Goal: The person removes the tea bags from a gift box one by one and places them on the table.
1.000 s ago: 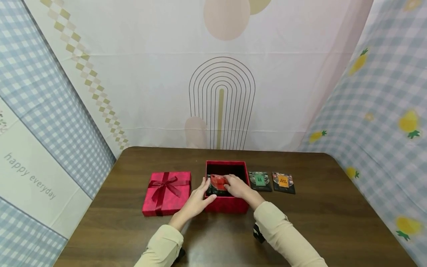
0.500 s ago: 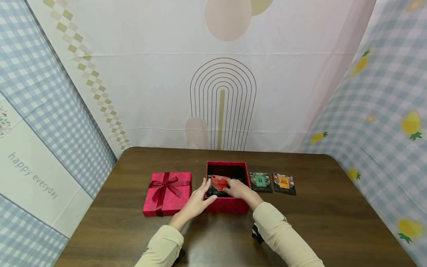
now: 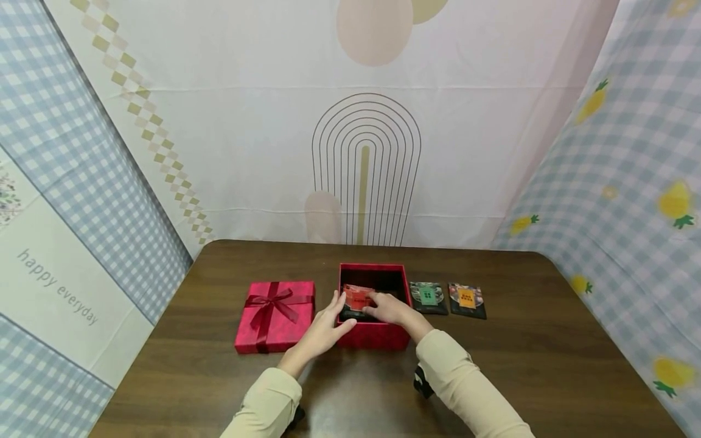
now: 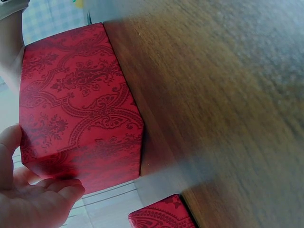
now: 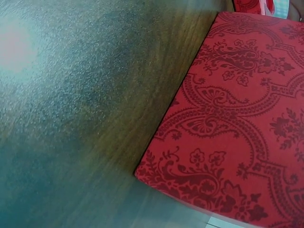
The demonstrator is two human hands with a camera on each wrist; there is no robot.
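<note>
A red patterned gift box (image 3: 372, 336) stands without its lid in the middle of the table. In the head view, a black sachet with a red label (image 3: 357, 297) lies inside, toward the box's left side. My right hand (image 3: 390, 309) reaches over the rim and pinches the sachet at its right edge; these fingers are outside the right wrist view. At the box's left side, my left hand (image 3: 323, 328) rests with fingers extended and thumb apart. The left wrist view has its fingertips (image 4: 71, 190) against the box wall.
Left of the box lies its red lid (image 3: 257, 334) with a ribbon bow. To the right are a green-labelled sachet (image 3: 428, 297) and an orange-labelled sachet (image 3: 467, 300), flat on the brown table (image 3: 520, 365). A patterned cloth (image 3: 263, 152) hangs behind the table.
The red-labelled sachet has shifted slightly left inside the box, covering a dark edge seen there before. My right fingers have drawn in at its right edge. The left hand stays in place.
</note>
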